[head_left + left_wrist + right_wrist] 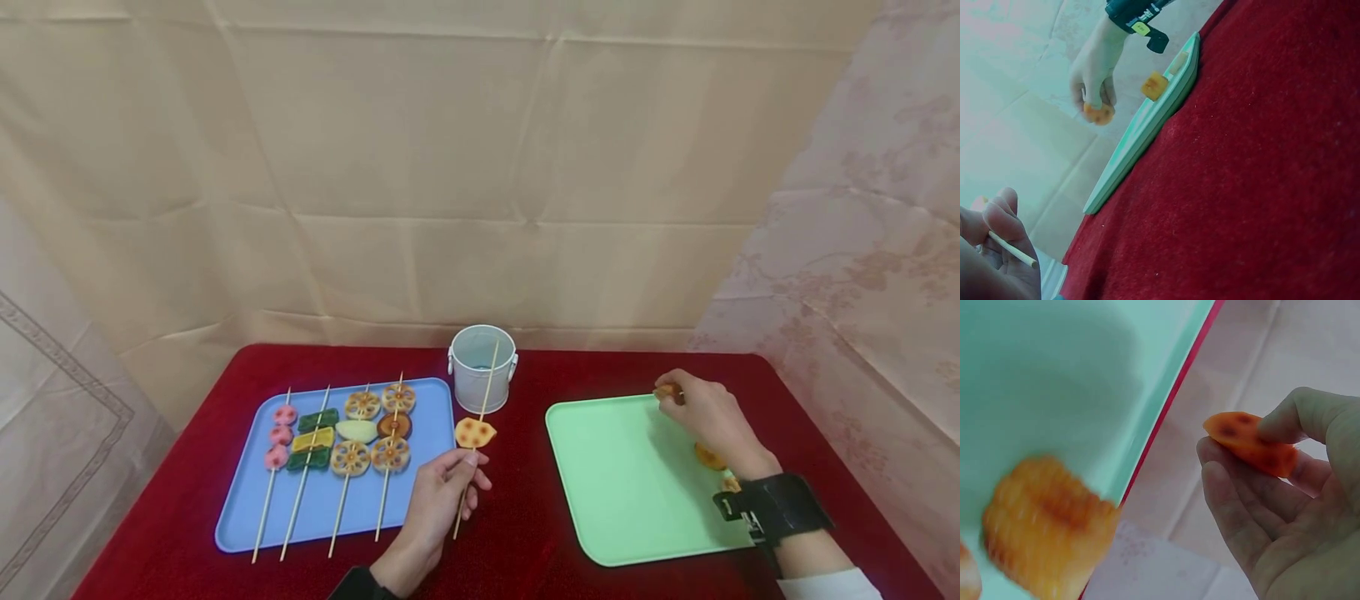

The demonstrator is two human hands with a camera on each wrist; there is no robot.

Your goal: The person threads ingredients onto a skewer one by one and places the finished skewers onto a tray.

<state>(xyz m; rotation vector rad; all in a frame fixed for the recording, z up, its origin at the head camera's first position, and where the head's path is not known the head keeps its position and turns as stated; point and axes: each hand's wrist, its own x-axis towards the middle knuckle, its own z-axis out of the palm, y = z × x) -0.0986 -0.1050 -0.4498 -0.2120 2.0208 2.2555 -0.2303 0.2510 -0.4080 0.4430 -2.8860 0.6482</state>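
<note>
My left hand (438, 493) pinches a thin wooden skewer (489, 385) by its lower part, tip slanting up in front of a white bucket. One yellow-orange slice with brown spots (475, 432) is threaded on it, just above the fingers. Over the far right part of the green tray (611, 467), my right hand (708, 417) holds a loose orange piece with dark spots (1235, 432) between thumb and fingers. On that tray's right side lie a golden corn piece (1047, 525) and a paler piece (731, 483), partly hidden by the right wrist.
To the left, a blue tray (432, 408) bears several filled skewers: pink pieces (281, 435), green and yellow pieces (313, 440), and lotus root slices (350, 458). The white bucket (471, 387) stands at the back between the trays. Red cloth (517, 500) covers the table.
</note>
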